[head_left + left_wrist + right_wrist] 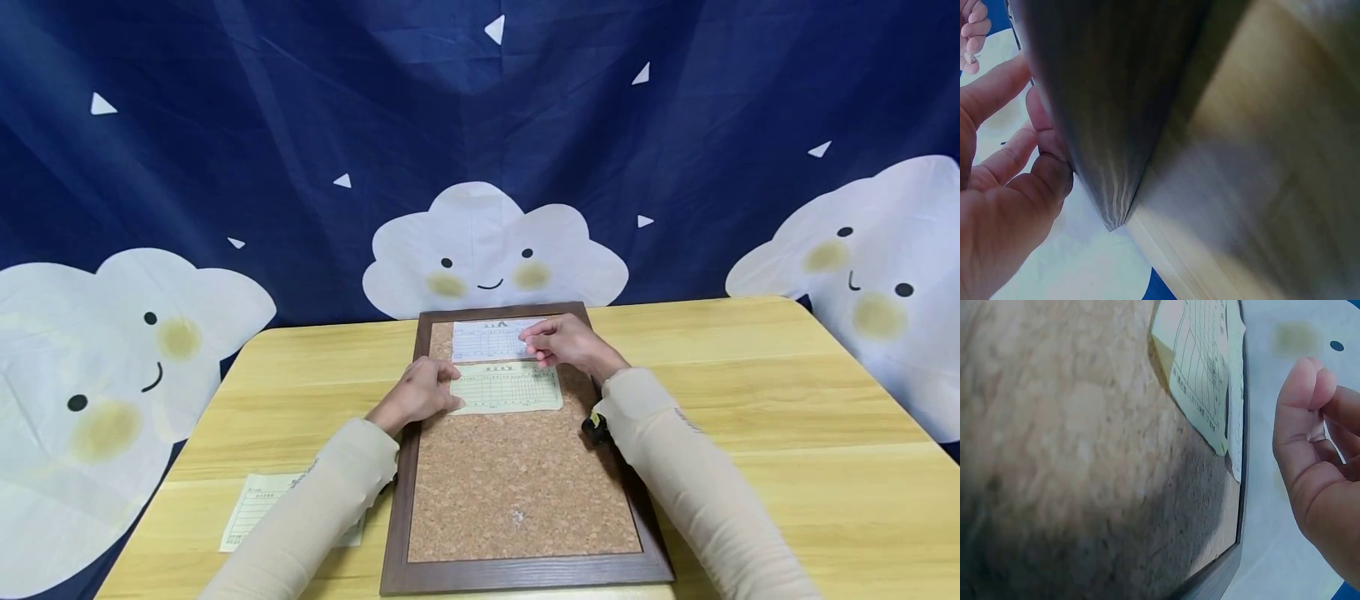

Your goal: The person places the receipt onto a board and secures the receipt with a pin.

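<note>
My left hand (423, 389) lies spread at the yellow slip (506, 390), my right hand (568, 341) pinches a tiny object (974, 58); the slip could skew if left-hand fingers drag.

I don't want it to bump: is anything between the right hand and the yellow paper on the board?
Nothing visible: only open air separates the right hand from the yellow paper. The left hand touches that paper's left edge, out of the way.

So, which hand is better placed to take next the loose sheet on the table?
Probably the left hand: that sheet lies left of the corkboard, by the left sleeve; the right hand is farther away.
</note>
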{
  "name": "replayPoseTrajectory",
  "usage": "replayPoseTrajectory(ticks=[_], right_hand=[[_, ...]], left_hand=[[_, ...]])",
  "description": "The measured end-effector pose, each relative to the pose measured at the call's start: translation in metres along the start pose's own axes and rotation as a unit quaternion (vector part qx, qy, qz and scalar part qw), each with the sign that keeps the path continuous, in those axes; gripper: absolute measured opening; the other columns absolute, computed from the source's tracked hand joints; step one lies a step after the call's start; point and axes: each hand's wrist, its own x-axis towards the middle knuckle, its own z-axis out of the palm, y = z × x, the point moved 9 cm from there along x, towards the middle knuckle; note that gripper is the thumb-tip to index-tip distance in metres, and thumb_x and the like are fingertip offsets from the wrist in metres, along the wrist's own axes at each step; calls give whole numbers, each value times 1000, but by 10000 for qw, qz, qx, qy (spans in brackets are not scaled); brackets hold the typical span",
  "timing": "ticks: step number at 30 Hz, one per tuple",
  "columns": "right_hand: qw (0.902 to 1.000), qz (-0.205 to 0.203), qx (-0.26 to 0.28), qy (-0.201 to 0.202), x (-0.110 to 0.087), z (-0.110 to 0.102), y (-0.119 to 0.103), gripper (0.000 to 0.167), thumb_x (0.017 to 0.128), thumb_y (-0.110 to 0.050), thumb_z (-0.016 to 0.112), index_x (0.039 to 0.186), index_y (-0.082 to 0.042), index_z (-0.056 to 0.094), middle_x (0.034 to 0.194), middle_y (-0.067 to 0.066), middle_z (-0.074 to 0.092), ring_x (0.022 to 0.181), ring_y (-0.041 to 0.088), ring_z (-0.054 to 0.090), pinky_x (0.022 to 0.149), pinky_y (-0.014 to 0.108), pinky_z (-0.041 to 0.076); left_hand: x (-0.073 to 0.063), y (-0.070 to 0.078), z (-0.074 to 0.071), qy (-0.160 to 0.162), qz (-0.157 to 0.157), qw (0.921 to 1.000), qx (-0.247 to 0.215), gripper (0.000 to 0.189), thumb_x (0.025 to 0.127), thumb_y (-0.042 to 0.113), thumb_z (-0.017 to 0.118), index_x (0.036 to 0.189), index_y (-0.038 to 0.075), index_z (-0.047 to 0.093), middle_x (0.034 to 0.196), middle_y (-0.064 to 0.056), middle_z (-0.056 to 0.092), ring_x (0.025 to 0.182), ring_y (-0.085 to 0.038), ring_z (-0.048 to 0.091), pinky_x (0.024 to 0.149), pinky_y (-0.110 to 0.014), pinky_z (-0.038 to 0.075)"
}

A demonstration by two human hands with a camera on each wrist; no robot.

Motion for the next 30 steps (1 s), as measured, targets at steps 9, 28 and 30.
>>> replayPoseTrajectory(ticks=[9,28,30], right_hand=[[10000,47,-41,-25,3,8,-1,28,101,1,55,125,11,62,87,15,65,61,13,57,62,28,55],[9993,193,-329,44,10,17,4,25,100,-1,56,121,8,66,88,10,67,68,17,60,66,29,55],[9992,180,-347,37,10,18,4,25,100,-1,56,121,8,66,88,11,67,68,17,60,66,29,54]], left_hand=[[1,0,0,-10,47,10000,21,41,79,6,84,118,0,69,102,-7,57,91,-21,49,83,-37,43],[1,-1,0,-18,13,10000,-36,41,80,6,83,117,1,69,115,-10,58,102,-24,52,92,-41,45],[1,-1,0,-16,21,10000,-29,41,80,6,83,117,1,69,111,-9,58,99,-23,51,89,-40,45]])
